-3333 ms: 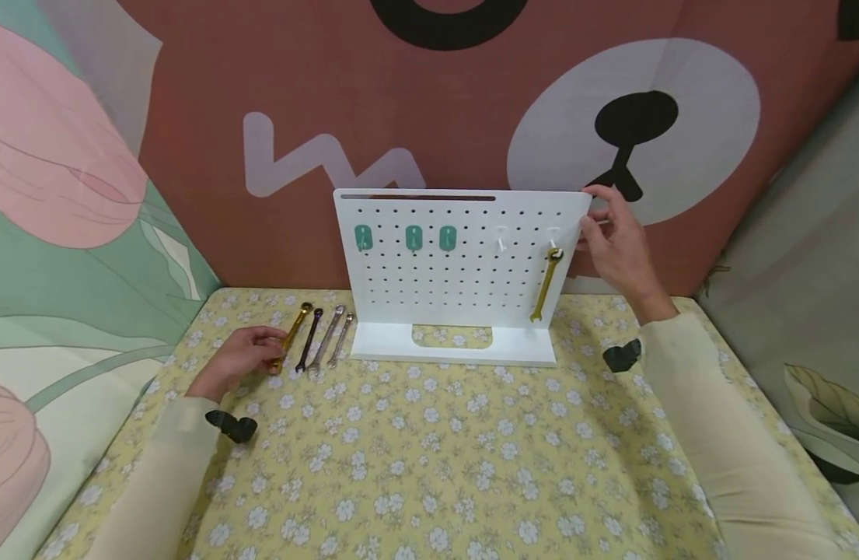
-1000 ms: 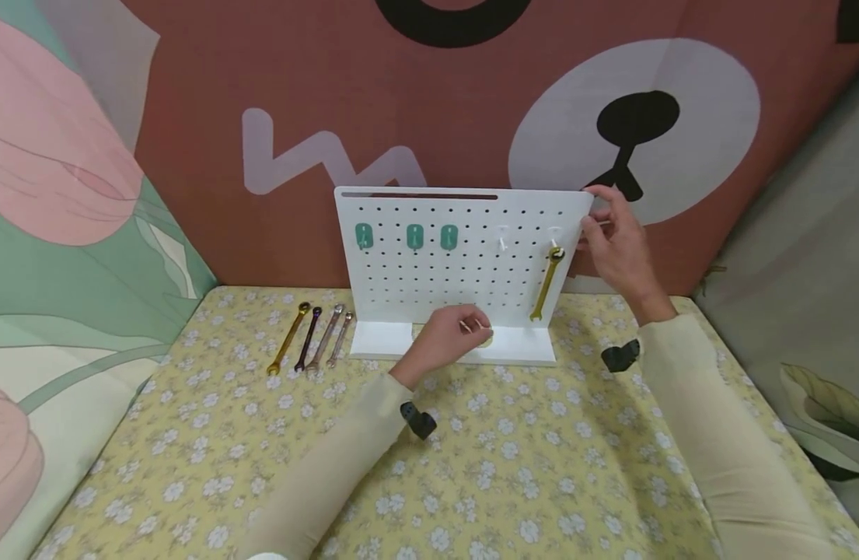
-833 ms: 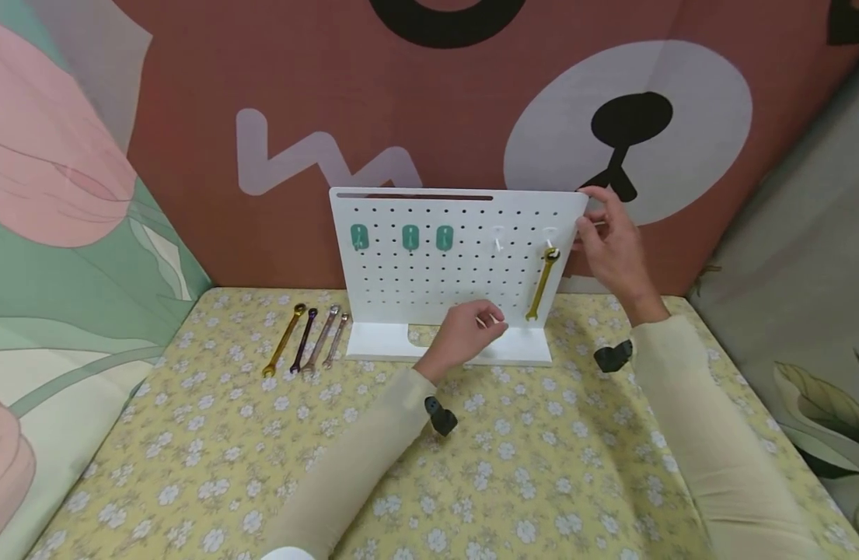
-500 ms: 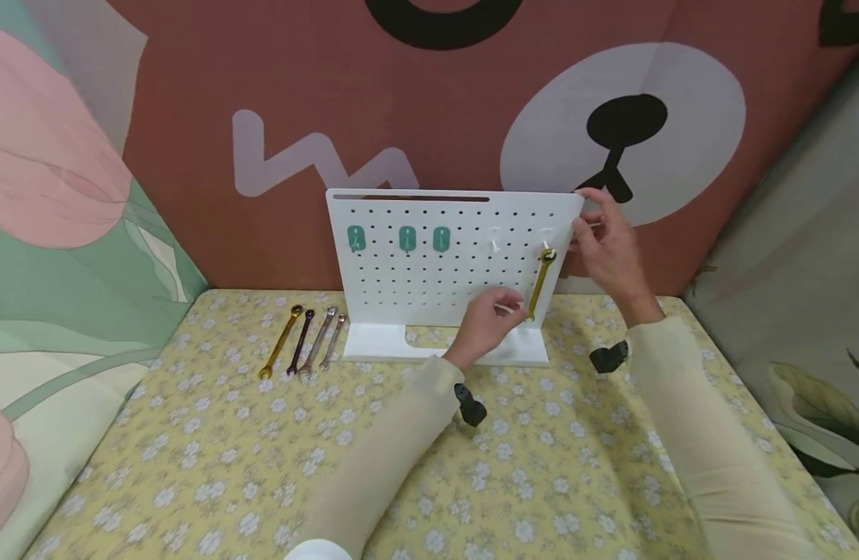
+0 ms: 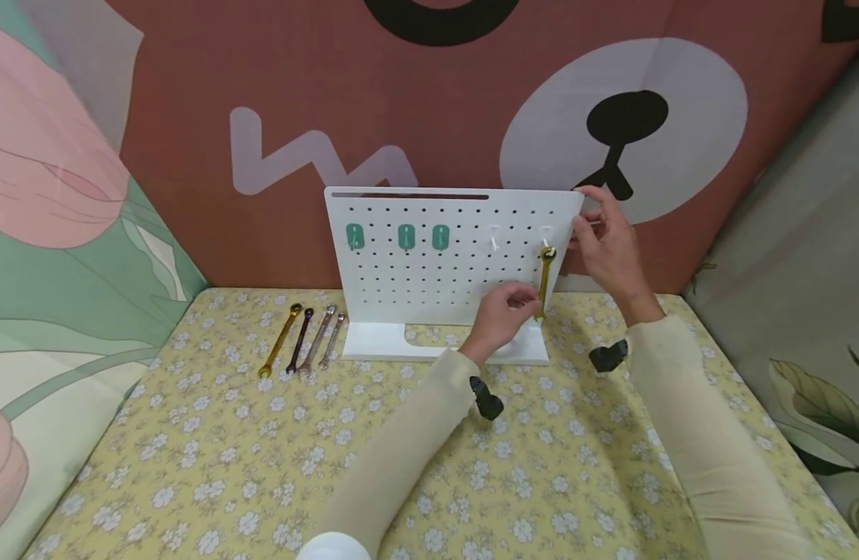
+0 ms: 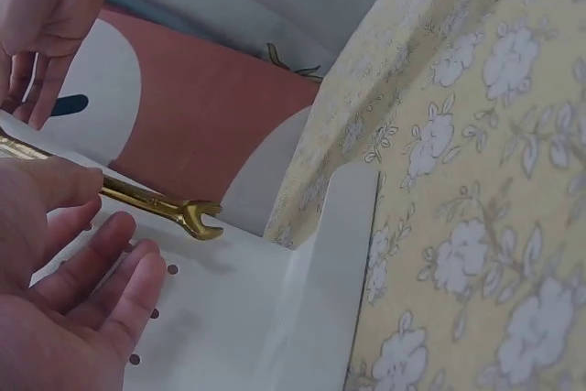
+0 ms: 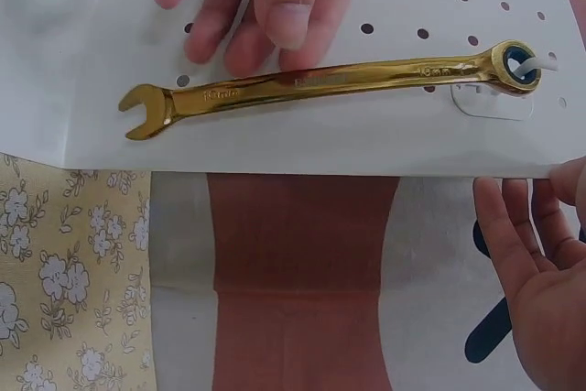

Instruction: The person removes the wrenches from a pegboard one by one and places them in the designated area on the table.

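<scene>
A white pegboard [image 5: 457, 268] stands upright on its base on the table. Its right upper edge is pinched by my right hand [image 5: 611, 253], thumb in front and fingers at the back. A gold combination wrench [image 7: 330, 80] hangs from a white hook [image 7: 540, 64] through its ring end, open end downward. My left hand [image 5: 502, 315] is at the wrench's lower half; in the right wrist view its fingertips meet the wrench's side, fingers loosely extended. From the left wrist view, the thumb [image 6: 73, 180] overlaps the shaft.
Left of the board lie a gold wrench [image 5: 281, 342], a dark purple wrench [image 5: 300, 341] and two silvery wrenches [image 5: 319, 338]. Three green hooks [image 5: 406, 237] and another white hook [image 5: 494, 237] are on the board. A floral cloth [image 5: 401, 451] covers the table.
My left hand has left the gold wrench on the table and moved right to the hanging one. That wrench's lower end has swung slightly right. The right hand stays on the board.
</scene>
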Action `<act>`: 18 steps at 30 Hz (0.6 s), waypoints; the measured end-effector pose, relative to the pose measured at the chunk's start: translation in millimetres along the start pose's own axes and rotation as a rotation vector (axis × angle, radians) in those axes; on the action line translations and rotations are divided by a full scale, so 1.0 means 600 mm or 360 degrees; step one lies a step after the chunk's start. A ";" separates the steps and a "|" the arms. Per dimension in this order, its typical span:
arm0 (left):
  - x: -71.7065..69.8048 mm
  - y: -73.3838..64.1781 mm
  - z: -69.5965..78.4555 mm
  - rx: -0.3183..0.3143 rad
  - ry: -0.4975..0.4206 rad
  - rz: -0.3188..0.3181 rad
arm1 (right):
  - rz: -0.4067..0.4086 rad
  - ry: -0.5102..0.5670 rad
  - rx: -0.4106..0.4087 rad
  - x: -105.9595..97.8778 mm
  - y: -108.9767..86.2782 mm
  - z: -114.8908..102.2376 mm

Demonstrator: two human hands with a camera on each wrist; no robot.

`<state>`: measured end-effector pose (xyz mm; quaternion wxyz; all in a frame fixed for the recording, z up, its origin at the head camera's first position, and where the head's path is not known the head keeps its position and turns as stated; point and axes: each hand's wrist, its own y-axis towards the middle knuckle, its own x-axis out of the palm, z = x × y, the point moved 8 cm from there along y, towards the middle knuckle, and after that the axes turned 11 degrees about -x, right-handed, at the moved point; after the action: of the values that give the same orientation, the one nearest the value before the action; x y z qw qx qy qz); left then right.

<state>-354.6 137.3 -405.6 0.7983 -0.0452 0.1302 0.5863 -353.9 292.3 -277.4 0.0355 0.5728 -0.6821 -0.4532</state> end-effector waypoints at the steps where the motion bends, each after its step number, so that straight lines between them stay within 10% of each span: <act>1: 0.001 0.001 0.000 -0.0001 0.0000 0.0004 | 0.0002 0.0002 0.0001 0.000 0.000 0.001; 10: 0.006 0.001 -0.007 -0.0083 -0.0033 0.0029 | -0.0008 -0.0011 0.0023 0.001 -0.001 0.002; 18: 0.015 -0.008 -0.010 -0.0176 -0.0301 -0.0148 | 0.0002 -0.0023 0.0005 0.000 -0.001 -0.002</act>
<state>-348.5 142.6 -414.3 0.8296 -0.0397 0.0195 0.5566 -353.1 291.8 -277.1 0.0299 0.5693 -0.6834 -0.4561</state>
